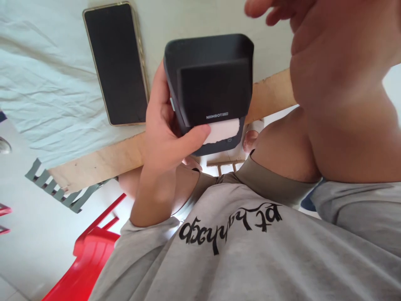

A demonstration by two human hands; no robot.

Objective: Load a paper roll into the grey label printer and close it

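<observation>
Left hand (164, 133) grips a black NIIMBOT device (216, 90) toward twelve o'clock of the view, thumb over its white paper strip (224, 129). At the device's one o'clock, the partly cropped right hand (277, 10) hangs apart, open or closed I cannot tell; a phone (115, 65) lies on pale cloth (53, 83) at nine.

The person wears a pale grey, softly creased T-shirt (244, 267) with loose short sleeves (363, 200) and curling black script lettering (230, 225) across the front, above olive-grey shorts (272, 180). Left hand (169, 136), right hand (307, 25) and forearms are bare.
</observation>
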